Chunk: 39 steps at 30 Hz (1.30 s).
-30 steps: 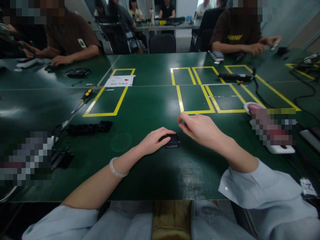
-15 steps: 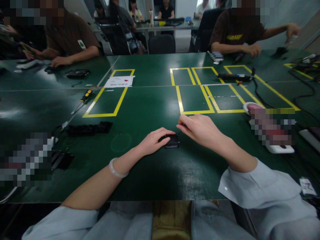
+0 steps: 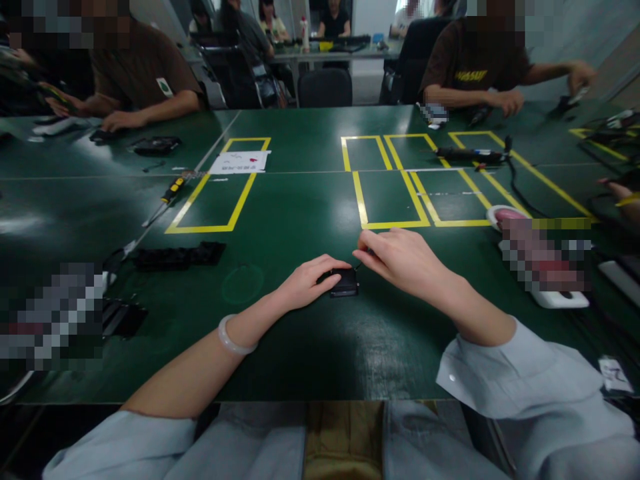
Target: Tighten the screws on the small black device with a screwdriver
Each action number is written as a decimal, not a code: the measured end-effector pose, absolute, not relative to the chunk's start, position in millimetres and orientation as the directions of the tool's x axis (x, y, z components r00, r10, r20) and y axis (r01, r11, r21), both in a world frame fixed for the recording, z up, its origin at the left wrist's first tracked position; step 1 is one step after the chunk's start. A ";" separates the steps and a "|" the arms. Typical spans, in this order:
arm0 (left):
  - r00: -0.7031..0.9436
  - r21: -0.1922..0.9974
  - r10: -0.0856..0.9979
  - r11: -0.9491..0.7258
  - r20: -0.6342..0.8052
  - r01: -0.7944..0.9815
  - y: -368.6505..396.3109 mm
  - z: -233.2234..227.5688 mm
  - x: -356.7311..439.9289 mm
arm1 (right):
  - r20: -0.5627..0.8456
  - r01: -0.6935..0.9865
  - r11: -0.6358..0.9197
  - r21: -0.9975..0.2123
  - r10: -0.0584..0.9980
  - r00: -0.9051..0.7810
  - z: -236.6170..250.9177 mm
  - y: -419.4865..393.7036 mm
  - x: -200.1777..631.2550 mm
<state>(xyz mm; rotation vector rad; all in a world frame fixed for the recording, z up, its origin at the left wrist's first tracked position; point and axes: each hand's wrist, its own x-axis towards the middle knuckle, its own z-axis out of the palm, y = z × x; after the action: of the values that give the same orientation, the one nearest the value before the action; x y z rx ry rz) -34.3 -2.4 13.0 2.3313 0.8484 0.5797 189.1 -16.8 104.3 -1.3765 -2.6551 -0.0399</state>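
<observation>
A small black box-shaped part (image 3: 345,283) lies on the green table in front of me. My left hand (image 3: 315,283) is closed around its left side, thumb near the front and fingers over the far edge. Just right of the part, my right hand (image 3: 395,253) is pinched shut. A short, thin dark piece (image 3: 359,265) sticks out from its fingertips toward the part's far right corner; it is too small to tell whether it is a wire or a tool tip.
Yellow tape frames (image 3: 393,225) mark the table ahead. A yellow-black screwdriver (image 3: 173,191) and black strip (image 3: 177,256) lie left. At right are a phone on a white stand (image 3: 555,297) and a black pen-like tool (image 3: 470,155). Co-workers sit opposite; another hand (image 3: 620,192) shows at right.
My two hands and the black part have barely moved. Another person's hand has come in at the right edge. The co-worker opposite right has lowered a raised hand slightly.
</observation>
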 end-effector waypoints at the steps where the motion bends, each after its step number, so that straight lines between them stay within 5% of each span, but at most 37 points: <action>1: 0.702 0.649 0.685 -0.626 0.194 0.431 -2.3 12.9 -34.3 | 0.140 0.818 0.575 -0.033 0.813 -0.566 104.0 -16.3 188.9; 30: 0.702 0.649 0.684 -0.628 0.198 0.430 -2.7 14.4 -33.8 | 0.191 0.796 0.599 -0.089 0.794 -0.577 103.8 -18.4 190.5; 39: 0.704 0.645 0.685 -0.627 0.189 0.437 -2.4 12.2 -34.5 | 0.154 0.827 0.563 0.002 0.817 -0.556 101.5 -15.1 189.2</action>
<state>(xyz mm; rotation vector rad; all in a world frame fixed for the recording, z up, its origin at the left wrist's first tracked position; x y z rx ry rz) -34.5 -2.4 12.2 2.3377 0.8540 0.5698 189.2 -15.1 101.5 -1.4042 -2.6555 -0.1118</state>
